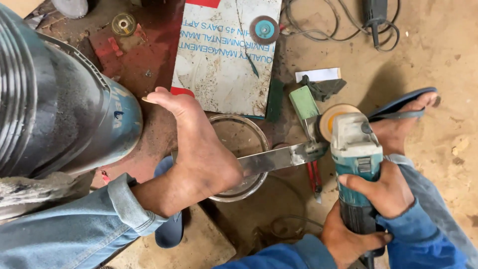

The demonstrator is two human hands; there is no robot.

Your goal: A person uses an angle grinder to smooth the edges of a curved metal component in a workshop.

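Teal angle grinder (356,154), its tan disc on a steel strip (279,158), sits clasped in both hands' closed grip (368,219).

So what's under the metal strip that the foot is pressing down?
A round clear bowl sits under the metal strip, its rim showing above and below. The bare foot covers the strip's left end and the bowl's left side, so that part is hidden.

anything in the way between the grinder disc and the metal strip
Nothing visible. The left hand and right hand grip the angle grinder; its disc sits at the metal strip end. The bare foot presses the strip farther left.
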